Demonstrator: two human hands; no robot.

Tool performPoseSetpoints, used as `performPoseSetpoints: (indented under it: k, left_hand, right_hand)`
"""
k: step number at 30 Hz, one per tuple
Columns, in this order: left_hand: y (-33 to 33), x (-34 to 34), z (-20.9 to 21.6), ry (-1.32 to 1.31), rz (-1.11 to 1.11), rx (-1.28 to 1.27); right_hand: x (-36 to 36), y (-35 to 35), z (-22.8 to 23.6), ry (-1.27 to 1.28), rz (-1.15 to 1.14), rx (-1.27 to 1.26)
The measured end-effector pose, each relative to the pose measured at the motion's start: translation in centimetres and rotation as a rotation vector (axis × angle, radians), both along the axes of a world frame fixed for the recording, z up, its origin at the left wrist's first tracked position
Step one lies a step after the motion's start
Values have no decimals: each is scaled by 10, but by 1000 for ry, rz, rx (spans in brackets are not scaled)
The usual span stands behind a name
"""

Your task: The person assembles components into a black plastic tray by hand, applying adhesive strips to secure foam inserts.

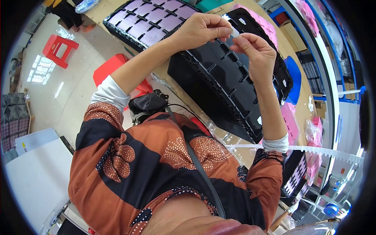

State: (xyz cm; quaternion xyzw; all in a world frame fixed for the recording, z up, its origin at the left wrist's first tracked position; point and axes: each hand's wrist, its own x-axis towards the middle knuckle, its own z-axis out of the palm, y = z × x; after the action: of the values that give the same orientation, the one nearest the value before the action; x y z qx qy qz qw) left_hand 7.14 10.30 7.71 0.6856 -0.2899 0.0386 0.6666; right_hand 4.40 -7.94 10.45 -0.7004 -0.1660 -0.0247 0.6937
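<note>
Over the black plastic tray stack [207, 90], my left hand [203, 29] and my right hand [256, 51] are raised with fingertips almost meeting. Each is closed in a pinch. A small whitish, partly see-through piece [235, 33] shows between the fingertips; it looks like a bit of sticker or film, though its kind is unclear. The top tray has ribs and slots, and small white patches [259, 120] show along its rim. Beyond my left forearm lies another black tray with a pale purple ribbed sheet [150, 19] under cross-shaped dividers.
Red stools [58, 50] stand on the floor to the left, one [111, 69] close to the table. A blue stool or chair [293, 78] is past the trays. Pink plastic bags [289, 121] lie at the right, near shelving with blue posts [333, 47]. A dark bag [149, 105] sits before me.
</note>
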Motion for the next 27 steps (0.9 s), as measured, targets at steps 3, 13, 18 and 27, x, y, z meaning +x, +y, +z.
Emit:
performPoseSetpoints:
  k: [3,13,18,27]
  left_hand:
    - [17,0,-8,21,-50,26]
    - [60,13,-34,-146,115,269]
    - [51,5,-36,-290,145,400]
    - [29,-7,-31,-501,248,660]
  right_hand:
    - [2,5,-19,-185,-85,-202]
    - [13,8,-47,-1136,-47,-1100]
    - [15,7,-47,-1101,51,-1182]
    - [16,17,-31,-956,247,-1414]
